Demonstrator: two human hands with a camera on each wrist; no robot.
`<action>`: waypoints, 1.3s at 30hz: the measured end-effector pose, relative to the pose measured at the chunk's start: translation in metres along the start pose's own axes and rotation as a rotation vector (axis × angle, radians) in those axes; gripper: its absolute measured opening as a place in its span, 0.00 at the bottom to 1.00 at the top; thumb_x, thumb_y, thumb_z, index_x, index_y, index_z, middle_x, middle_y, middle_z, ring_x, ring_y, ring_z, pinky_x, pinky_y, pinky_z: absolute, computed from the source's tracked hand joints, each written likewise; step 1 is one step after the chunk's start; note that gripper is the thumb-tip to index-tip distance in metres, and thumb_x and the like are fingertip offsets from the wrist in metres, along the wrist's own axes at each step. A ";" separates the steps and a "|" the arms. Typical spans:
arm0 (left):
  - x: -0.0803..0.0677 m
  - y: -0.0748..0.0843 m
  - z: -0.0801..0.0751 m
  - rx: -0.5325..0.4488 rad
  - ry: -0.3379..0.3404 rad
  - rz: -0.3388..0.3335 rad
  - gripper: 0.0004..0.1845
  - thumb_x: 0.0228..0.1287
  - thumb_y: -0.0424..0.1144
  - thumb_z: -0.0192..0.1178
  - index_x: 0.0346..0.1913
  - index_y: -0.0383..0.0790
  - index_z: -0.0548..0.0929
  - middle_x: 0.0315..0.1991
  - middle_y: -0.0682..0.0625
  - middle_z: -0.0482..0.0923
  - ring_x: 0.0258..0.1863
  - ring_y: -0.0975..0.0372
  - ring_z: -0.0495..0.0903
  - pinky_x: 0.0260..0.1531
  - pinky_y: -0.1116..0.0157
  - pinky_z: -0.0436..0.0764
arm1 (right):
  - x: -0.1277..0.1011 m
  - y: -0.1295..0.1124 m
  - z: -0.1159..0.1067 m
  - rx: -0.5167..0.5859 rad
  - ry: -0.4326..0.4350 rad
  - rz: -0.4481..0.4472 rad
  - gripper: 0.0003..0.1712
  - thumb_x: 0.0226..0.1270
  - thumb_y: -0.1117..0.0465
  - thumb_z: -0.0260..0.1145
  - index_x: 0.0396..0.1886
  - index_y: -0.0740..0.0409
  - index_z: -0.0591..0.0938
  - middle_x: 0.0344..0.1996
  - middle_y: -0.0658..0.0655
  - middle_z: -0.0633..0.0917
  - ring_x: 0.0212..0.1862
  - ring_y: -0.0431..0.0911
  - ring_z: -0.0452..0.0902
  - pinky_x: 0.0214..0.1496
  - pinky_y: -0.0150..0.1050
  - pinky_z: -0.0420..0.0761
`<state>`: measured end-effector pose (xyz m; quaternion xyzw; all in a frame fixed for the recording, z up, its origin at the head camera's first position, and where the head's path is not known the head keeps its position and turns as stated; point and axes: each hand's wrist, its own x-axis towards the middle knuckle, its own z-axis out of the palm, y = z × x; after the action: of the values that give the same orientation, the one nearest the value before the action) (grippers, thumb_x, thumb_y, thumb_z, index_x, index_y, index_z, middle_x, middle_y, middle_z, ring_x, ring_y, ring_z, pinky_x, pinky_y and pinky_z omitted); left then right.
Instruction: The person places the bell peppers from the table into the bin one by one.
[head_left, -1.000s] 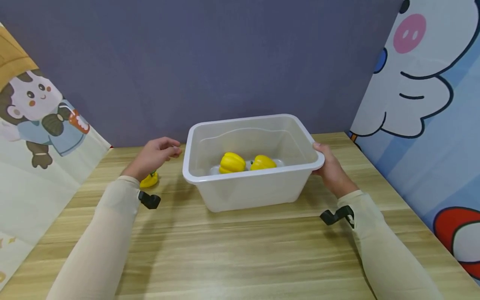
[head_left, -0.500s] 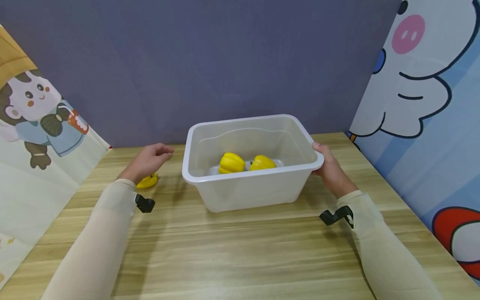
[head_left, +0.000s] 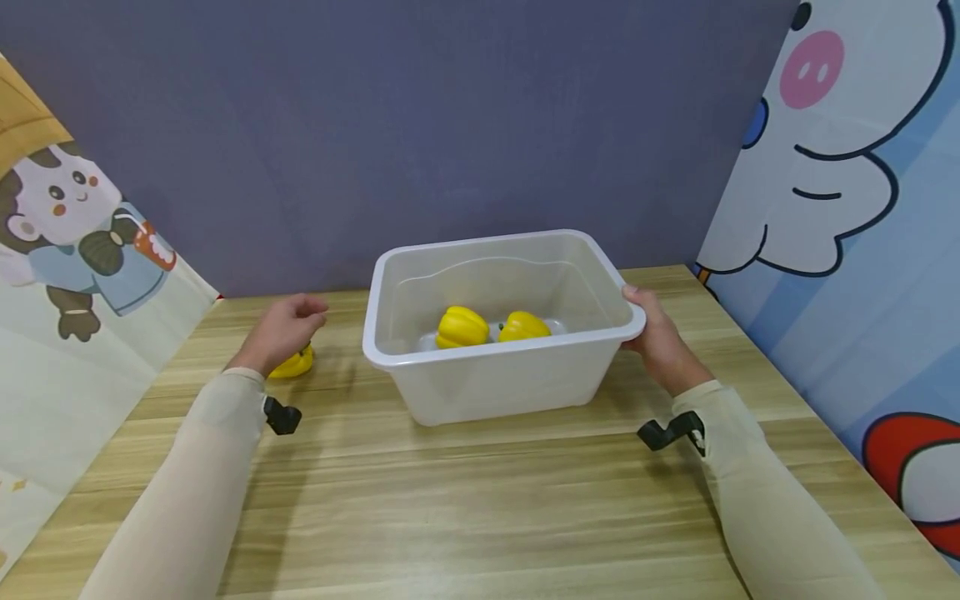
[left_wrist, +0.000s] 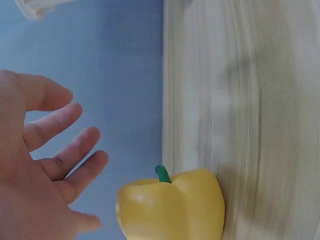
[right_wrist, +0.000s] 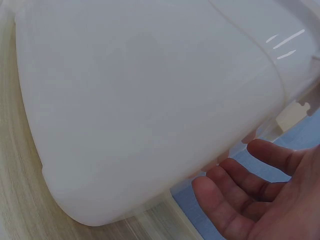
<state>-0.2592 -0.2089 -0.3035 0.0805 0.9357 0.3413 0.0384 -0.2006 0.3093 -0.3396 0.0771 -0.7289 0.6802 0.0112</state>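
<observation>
A white plastic bin stands on the table, with two yellow bell peppers inside, one to the left and one to the right. At its right end my right hand grips the rim, thumb on top and fingers beneath. To the left of the bin, my left hand hovers with nothing in it, fingers loosely bent. Another yellow bell pepper lies on the table, partly hidden by that hand in the head view. The left wrist view shows this pepper's green stem, apart from the fingers.
A wood-grain table carries everything. Close behind the bin rises a grey-blue panel. Cartoon-printed walls flank the table on the left and right.
My left hand has drifted left and slightly down in the head view, away from the bin. The right hand and the bin hold their places.
</observation>
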 end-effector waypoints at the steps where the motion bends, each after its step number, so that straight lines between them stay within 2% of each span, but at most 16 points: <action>1: 0.000 -0.001 0.000 0.006 0.000 -0.007 0.25 0.78 0.48 0.47 0.67 0.34 0.72 0.64 0.34 0.71 0.60 0.42 0.72 0.59 0.43 0.72 | 0.000 0.000 0.000 -0.003 -0.002 0.001 0.37 0.77 0.35 0.40 0.64 0.61 0.70 0.48 0.54 0.79 0.48 0.47 0.73 0.46 0.44 0.74; 7: -0.001 -0.011 -0.003 0.068 0.021 -0.060 0.30 0.76 0.55 0.46 0.69 0.38 0.71 0.68 0.35 0.68 0.66 0.40 0.66 0.63 0.39 0.66 | 0.000 0.000 0.000 -0.029 -0.012 0.004 0.39 0.76 0.33 0.40 0.67 0.59 0.70 0.52 0.59 0.77 0.51 0.50 0.72 0.47 0.45 0.73; 11: -0.001 -0.021 -0.001 0.127 0.070 -0.081 0.28 0.75 0.52 0.46 0.68 0.38 0.73 0.69 0.34 0.67 0.66 0.38 0.65 0.62 0.36 0.63 | 0.000 0.000 0.001 -0.037 -0.016 -0.003 0.40 0.76 0.33 0.39 0.67 0.59 0.69 0.53 0.60 0.76 0.51 0.50 0.72 0.48 0.45 0.73; 19: -0.004 -0.031 0.000 0.061 0.087 -0.055 0.25 0.75 0.46 0.50 0.66 0.33 0.72 0.68 0.31 0.67 0.66 0.36 0.64 0.63 0.38 0.65 | 0.000 0.000 -0.001 -0.027 -0.006 -0.009 0.37 0.77 0.34 0.40 0.64 0.58 0.72 0.50 0.56 0.78 0.49 0.47 0.73 0.46 0.45 0.73; 28: -0.005 -0.038 0.002 0.079 0.101 -0.038 0.25 0.75 0.44 0.54 0.66 0.31 0.72 0.66 0.30 0.69 0.65 0.36 0.66 0.63 0.39 0.65 | 0.000 0.000 -0.001 -0.005 0.002 -0.014 0.35 0.77 0.35 0.42 0.61 0.58 0.73 0.47 0.55 0.80 0.48 0.48 0.74 0.45 0.44 0.75; 32: -0.006 -0.044 0.004 0.066 0.086 -0.046 0.25 0.73 0.42 0.56 0.67 0.30 0.72 0.67 0.29 0.67 0.67 0.36 0.63 0.63 0.39 0.65 | 0.000 0.000 0.000 -0.003 0.010 -0.002 0.36 0.77 0.36 0.41 0.62 0.60 0.72 0.47 0.54 0.80 0.47 0.47 0.74 0.45 0.43 0.75; 39: -0.006 -0.050 0.007 0.036 0.047 -0.083 0.29 0.74 0.45 0.57 0.70 0.32 0.68 0.72 0.30 0.60 0.71 0.36 0.57 0.65 0.39 0.62 | 0.000 0.000 0.000 -0.008 0.014 0.002 0.34 0.77 0.35 0.41 0.60 0.58 0.73 0.46 0.53 0.80 0.46 0.45 0.73 0.44 0.42 0.74</action>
<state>-0.2583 -0.2434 -0.3410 0.0342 0.9449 0.3243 0.0292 -0.2003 0.3093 -0.3394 0.0718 -0.7316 0.6778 0.0161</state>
